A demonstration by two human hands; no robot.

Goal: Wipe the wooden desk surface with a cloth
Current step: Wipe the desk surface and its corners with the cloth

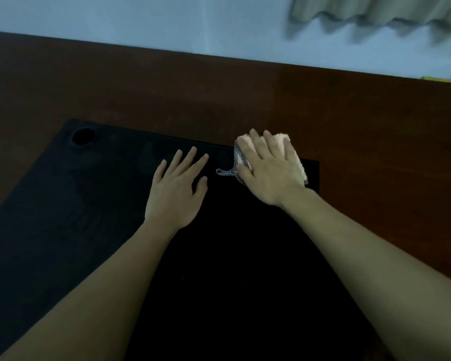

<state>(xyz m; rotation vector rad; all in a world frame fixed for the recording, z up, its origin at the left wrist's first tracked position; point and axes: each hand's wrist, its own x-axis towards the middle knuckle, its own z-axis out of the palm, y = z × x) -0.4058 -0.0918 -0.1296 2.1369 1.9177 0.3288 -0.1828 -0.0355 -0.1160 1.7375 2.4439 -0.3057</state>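
My right hand [270,169] presses flat, fingers straight, on the pale cloth [279,142] at the far edge of the black mat [89,191] — my left hand [176,190] rests open beside it on the wooden desk [245,100].

The tabletop [349,121] beyond the hands is reddish-brown wood, smooth with a soft gloss. Under both hands lies a black mat [89,204], matt and dull. The cloth [281,142] under the right hand [268,170] is pale, fluffy terry with a checked woven edge.
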